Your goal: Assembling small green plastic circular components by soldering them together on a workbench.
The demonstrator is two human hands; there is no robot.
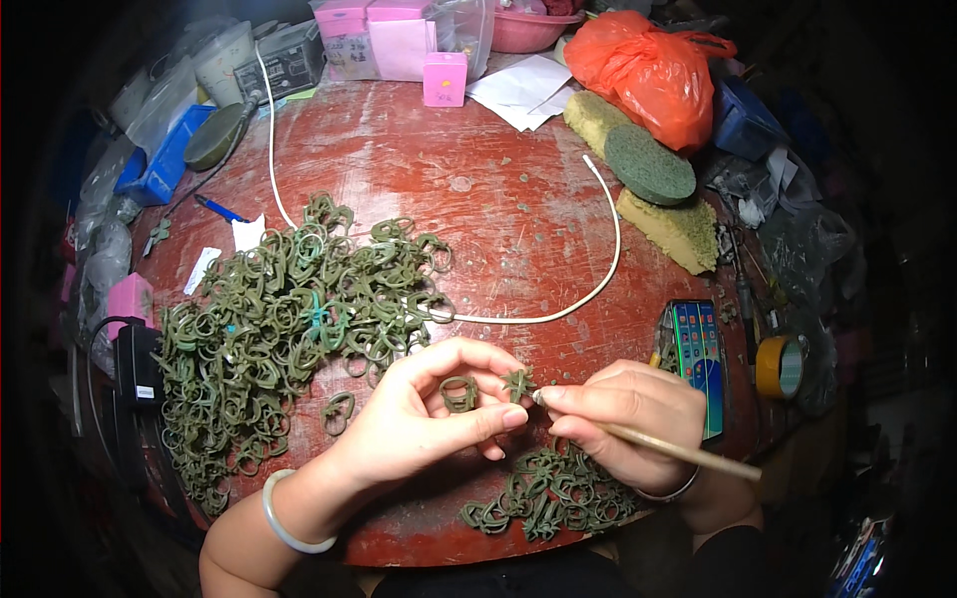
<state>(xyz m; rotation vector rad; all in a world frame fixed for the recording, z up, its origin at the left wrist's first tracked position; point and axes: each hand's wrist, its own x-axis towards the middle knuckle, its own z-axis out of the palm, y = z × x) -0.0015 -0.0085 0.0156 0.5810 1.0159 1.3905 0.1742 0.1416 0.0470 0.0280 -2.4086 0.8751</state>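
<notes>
My left hand (424, 419) is closed in a pinch on a small dark green ring (517, 386) with a star-like top. A second green ring (459, 396) rests against the fingers of the same hand. My right hand (633, 414) grips a thin pen-like tool with a pale wooden handle (688, 454), its tip at or very near the pinched ring. What kind of tip it has is too small to tell. A large heap of similar green rings (269, 349) lies to the left, with one loose ring (338, 413) beside it. A smaller pile (553, 493) sits below my hands.
A white cable (538, 320) curves across the red table (419, 149). On the right are a phone (698, 359), yellow tape (779, 366), a green round pad (650, 164), sponges and a red plastic bag (638, 75). Pink boxes (445, 80) and papers stand at the back.
</notes>
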